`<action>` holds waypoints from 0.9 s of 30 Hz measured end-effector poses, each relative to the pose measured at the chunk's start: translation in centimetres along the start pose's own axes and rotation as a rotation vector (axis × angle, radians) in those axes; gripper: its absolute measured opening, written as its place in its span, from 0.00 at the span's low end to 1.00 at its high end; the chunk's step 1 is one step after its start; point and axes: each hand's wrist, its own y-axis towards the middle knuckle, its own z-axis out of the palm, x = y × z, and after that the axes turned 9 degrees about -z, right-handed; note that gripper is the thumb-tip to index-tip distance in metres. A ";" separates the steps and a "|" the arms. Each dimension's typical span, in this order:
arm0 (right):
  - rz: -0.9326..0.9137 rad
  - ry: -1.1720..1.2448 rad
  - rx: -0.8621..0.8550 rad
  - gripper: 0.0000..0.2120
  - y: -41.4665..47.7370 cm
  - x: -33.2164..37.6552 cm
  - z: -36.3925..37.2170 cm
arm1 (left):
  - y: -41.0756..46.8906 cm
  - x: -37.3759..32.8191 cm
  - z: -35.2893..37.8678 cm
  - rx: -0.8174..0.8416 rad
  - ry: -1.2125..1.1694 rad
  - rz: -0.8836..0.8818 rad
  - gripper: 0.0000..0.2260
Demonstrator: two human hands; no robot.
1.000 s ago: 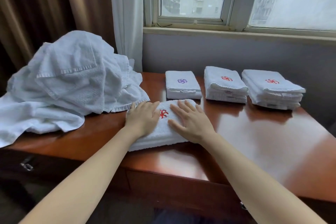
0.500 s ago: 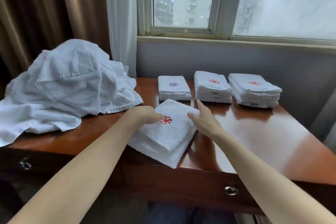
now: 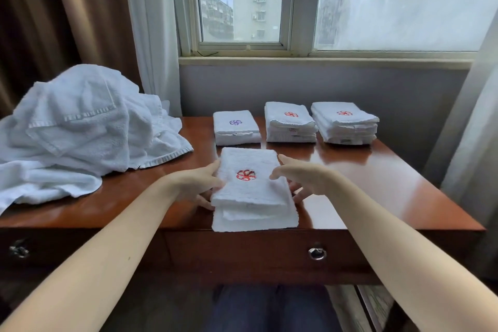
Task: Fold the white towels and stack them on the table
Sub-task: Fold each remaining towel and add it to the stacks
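**Folded towel gripped from both sides at the table's front edge**

Nearest the camera: two bare forearms reaching in over a dark drawer front with a metal ring pull. Just above that, on the near edge of the wooden table, a folded white towel with a red emblem facing up, lower layer poking out and slightly overhanging the front edge. Left hand pressed against the towel's left side, thumb up at the top layer, fingers curled in low beside the fold and partly hidden. Right hand on the right side, thumb over the top edge, fingers spread and tucked under the upper layers. Both hands closed on the towel, not flat on top.

Further left, a big heap of unfolded white towels spilling over the table's left end. Further back, three neat stacks in a row: a low stack with a purple emblem, just beyond the held towel, then a taller middle stack, then the right stack, both showing red emblems. Behind it all, the window with curtains either side.
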 end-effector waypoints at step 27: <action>-0.538 0.187 -0.133 0.43 6.2 4.4 -2.9 | 3.3 -5.0 -7.7 -0.119 -0.422 0.392 0.41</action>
